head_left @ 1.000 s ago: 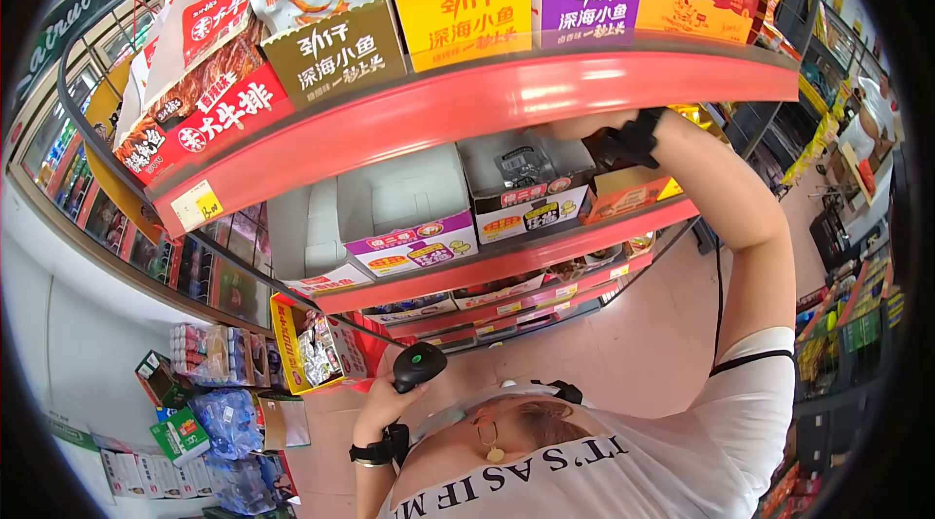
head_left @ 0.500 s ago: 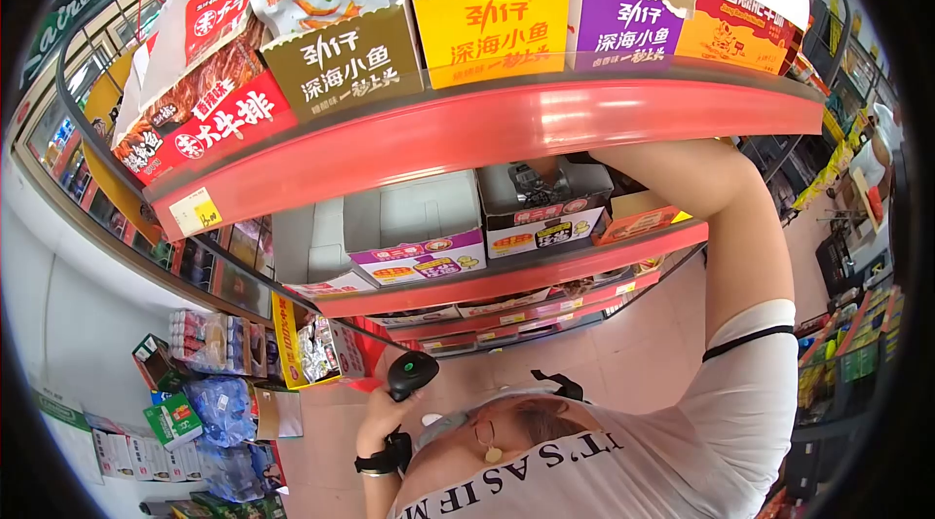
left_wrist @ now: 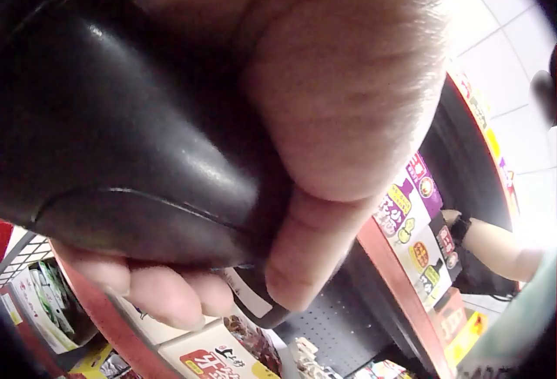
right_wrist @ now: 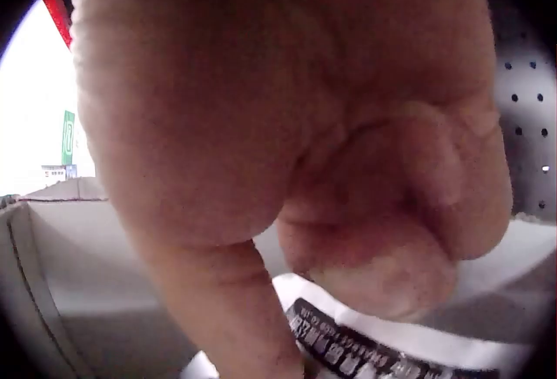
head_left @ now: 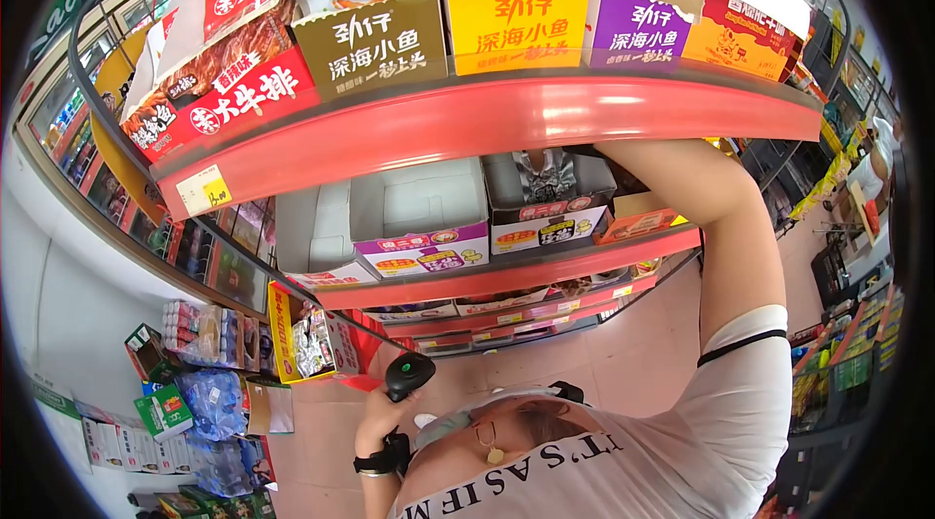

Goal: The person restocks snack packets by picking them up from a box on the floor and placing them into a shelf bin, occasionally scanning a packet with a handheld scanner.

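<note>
My left hand (head_left: 386,412) grips a black handheld barcode scanner (head_left: 409,375), held low in front of the body; the left wrist view shows its smooth black body (left_wrist: 148,135) with fingers curled around. On the middle shelf, a white-and-dark snack box (head_left: 547,230) contains a silver-and-dark packet (head_left: 545,176). The right arm reaches in under the upper shelf, which hides that hand in the head view. Seen from the right wrist, my right hand (right_wrist: 296,153) has curled fingers and pinches the packet's white, dark-printed edge (right_wrist: 348,340) between thumb and fingers.
Overhead, the red-edged upper shelf (head_left: 487,120) carries several boxes of snack packs. Left of the packet's box stand a purple-and-white box (head_left: 424,251) and another grey-walled box (head_left: 317,237). A yellow box (head_left: 282,334) of small packs and bottled-water bundles (head_left: 216,402) are lower left.
My right arm has reached farther in under the upper shelf. The packet, lying low in its box before, now stands more upright. The left hand still holds the scanner.
</note>
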`<act>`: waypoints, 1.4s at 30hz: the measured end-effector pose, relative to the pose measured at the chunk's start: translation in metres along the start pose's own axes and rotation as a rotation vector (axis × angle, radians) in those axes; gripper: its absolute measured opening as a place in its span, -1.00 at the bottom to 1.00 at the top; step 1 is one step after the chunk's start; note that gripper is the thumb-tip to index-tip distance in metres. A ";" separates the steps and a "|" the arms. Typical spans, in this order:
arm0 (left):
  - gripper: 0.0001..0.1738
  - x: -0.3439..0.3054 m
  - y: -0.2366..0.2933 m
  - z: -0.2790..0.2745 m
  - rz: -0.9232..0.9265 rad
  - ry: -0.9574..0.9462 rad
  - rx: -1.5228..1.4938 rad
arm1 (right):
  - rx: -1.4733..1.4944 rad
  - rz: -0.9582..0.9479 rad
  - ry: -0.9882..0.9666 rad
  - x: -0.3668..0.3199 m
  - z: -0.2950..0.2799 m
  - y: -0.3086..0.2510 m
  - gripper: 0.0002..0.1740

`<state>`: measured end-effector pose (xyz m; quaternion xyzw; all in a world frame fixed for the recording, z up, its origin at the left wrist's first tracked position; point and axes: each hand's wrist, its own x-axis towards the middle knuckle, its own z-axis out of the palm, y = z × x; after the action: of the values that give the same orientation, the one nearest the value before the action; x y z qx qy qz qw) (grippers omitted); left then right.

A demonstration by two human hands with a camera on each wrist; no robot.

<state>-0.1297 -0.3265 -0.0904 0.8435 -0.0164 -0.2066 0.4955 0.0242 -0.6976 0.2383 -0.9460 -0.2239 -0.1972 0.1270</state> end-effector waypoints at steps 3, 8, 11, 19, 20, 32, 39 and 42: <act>-0.62 -0.002 0.002 -0.001 -0.007 -0.004 -0.003 | -0.004 -0.003 0.016 -0.007 -0.006 0.006 -0.81; -0.53 -0.003 0.022 -0.006 -0.101 -0.043 0.077 | -0.014 -0.001 0.057 -0.053 -0.018 0.014 -0.82; -0.61 0.005 0.020 -0.005 -0.044 -0.068 0.102 | -0.027 -0.001 0.080 -0.060 -0.028 0.019 -0.82; -0.63 0.008 0.061 -0.002 0.097 -0.084 0.012 | -0.237 0.019 0.377 -0.125 -0.033 0.017 -0.78; -0.65 0.010 0.061 -0.003 0.118 -0.105 -0.025 | -0.165 0.063 0.406 -0.135 -0.037 0.009 -0.77; -0.73 0.007 0.073 -0.020 0.075 -0.073 -0.124 | 1.207 0.482 0.321 -0.217 0.009 -0.030 -0.81; -0.75 -0.018 0.087 -0.029 0.056 -0.001 -0.158 | 1.391 0.769 0.091 -0.212 0.040 -0.044 -0.73; -0.72 -0.033 0.096 -0.034 0.144 0.031 -0.152 | 1.366 0.791 -0.093 -0.208 0.068 -0.058 -0.70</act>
<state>-0.1306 -0.3395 0.0158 0.8031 -0.0534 -0.1582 0.5720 -0.1529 -0.7027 0.0975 -0.6753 0.0524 0.0834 0.7310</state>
